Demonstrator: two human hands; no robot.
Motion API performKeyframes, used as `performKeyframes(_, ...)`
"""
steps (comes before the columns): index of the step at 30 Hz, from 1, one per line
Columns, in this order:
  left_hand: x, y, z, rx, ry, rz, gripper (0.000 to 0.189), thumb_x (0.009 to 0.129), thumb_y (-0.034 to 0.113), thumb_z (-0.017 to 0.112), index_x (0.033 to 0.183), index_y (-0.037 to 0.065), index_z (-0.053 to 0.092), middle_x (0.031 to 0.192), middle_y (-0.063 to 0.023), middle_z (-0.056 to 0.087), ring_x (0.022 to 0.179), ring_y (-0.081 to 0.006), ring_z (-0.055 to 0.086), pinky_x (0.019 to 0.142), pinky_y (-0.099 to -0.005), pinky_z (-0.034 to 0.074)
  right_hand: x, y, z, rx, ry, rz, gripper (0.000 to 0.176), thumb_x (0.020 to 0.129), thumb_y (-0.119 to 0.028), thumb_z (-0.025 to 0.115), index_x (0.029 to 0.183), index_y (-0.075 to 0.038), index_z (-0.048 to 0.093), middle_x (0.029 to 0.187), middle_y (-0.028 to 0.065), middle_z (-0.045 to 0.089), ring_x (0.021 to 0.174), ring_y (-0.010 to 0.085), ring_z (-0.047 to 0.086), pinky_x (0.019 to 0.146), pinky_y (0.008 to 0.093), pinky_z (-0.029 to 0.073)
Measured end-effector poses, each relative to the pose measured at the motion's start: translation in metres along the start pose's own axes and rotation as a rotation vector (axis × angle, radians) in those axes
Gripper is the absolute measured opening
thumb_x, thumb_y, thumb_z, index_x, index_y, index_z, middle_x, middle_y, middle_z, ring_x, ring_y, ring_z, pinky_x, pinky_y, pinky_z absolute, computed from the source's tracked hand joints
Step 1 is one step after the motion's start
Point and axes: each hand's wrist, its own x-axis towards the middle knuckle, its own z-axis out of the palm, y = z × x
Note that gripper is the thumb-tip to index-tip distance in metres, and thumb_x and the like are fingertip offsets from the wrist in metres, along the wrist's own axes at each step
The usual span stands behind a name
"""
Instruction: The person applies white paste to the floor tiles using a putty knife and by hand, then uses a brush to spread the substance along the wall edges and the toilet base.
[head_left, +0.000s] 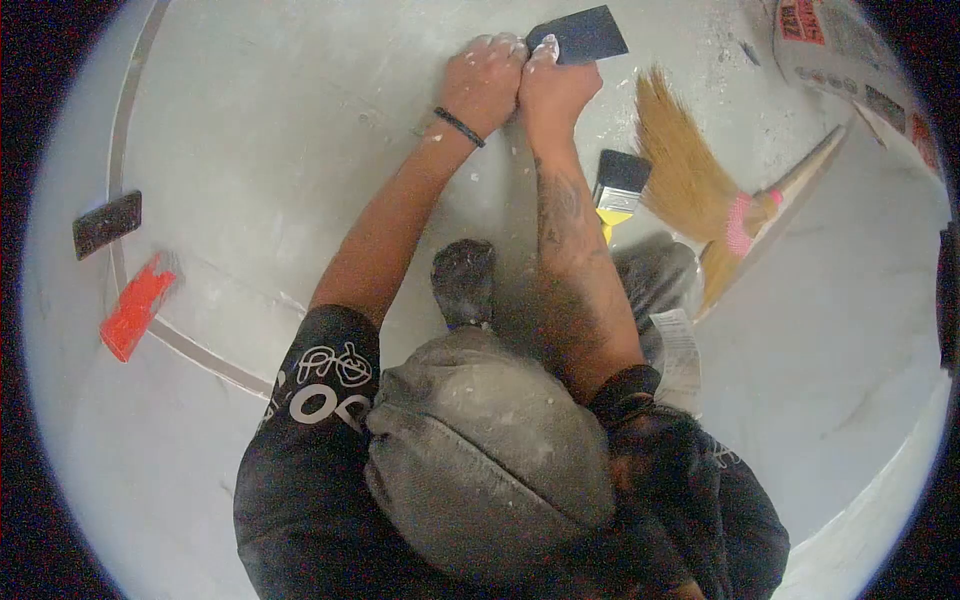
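Observation:
At the top middle my right hand point(556, 84) grips a dark flat scraper blade point(585, 36), its thumb on top and white powder on the thumb. Right beside it, touching it, is my left hand point(484, 82), fingers curled and closed, with white dust on the knuckles. A dark braided band point(459, 127) circles the left wrist. What the left fingers hold, if anything, is hidden. Both hands are low over the pale, dusty floor point(260, 130).
To the right lie a brush point(620, 185) with a yellow handle, a straw broom point(685, 150) and a printed bag point(850, 60). On the left are a dark phone-like object point(107, 225) and a red object point(137, 310) near a curved grey strip point(205, 357). My knee point(480, 440) is below.

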Motion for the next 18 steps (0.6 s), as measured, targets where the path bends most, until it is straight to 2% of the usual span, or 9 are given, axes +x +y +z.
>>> performKeyframes(5,0.001,0.01,0.005,0.047,0.01,-0.038,0.029,0.076,0.015,0.052,0.102,0.004,0.058,0.09,-0.0076,0.061,0.085,-0.0233,0.058,0.066,-0.0345,0.051,0.003,0.004,-0.003,0.061,0.021,0.056,0.014,0.078,-0.007,0.058,0.074,0.006,0.057,0.07,0.0195,0.062,0.065,0.0353,0.061,0.061,0.0408,0.047)
performKeyframes(7,-0.006,0.01,0.011,0.086,0.095,-0.028,0.032,0.076,0.015,0.051,0.106,0.005,0.057,0.089,-0.0074,0.061,0.084,-0.0235,0.058,0.066,-0.0343,0.051,0.003,0.004,0.0,0.084,0.035,0.045,0.014,0.078,-0.007,0.058,0.074,0.006,0.057,0.07,0.0194,0.062,0.063,0.0345,0.061,0.06,0.0408,0.046)
performKeyframes(12,-0.01,-0.002,0.016,0.0,0.012,-0.066,0.038,0.077,0.016,0.051,0.113,0.006,0.055,0.093,-0.0084,0.061,0.086,-0.0254,0.057,0.066,-0.0341,0.051,-0.005,0.011,0.01,-0.002,0.02,0.037,0.016,0.079,-0.009,0.058,0.074,0.006,0.056,0.069,0.0174,0.061,0.059,0.0309,0.059,0.057,0.0412,0.045)
performKeyframes(14,-0.015,-0.007,0.017,-0.002,0.009,-0.041,0.039,0.077,0.016,0.051,0.115,0.007,0.055,0.093,-0.0086,0.061,0.086,-0.0257,0.057,0.066,-0.0341,0.051,-0.019,0.0,0.009,0.161,0.049,0.126,0.014,0.078,-0.006,0.06,0.072,0.006,0.057,0.07,0.0148,0.062,0.06,0.0254,0.059,0.057,0.038,0.044)
performKeyframes(17,-0.029,-0.003,0.009,0.093,0.075,0.016,0.037,0.078,0.016,0.05,0.113,0.006,0.055,0.093,-0.0088,0.061,0.085,-0.0259,0.057,0.065,-0.0344,0.051,-0.022,0.007,0.009,0.17,-0.01,0.228,0.022,0.08,-0.013,0.061,0.076,0.007,0.055,0.069,0.0152,0.06,0.062,0.028,0.059,0.058,0.0396,0.044)
performKeyframes(18,-0.033,-0.001,0.009,0.065,0.057,-0.023,0.039,0.078,0.019,0.051,0.116,0.009,0.054,0.1,-0.0092,0.06,0.09,-0.0269,0.057,0.07,-0.0368,0.051,-0.022,0.01,0.01,0.169,-0.013,0.234,0.022,0.08,-0.013,0.061,0.076,0.007,0.055,0.069,0.0152,0.06,0.062,0.028,0.059,0.058,0.0396,0.044)
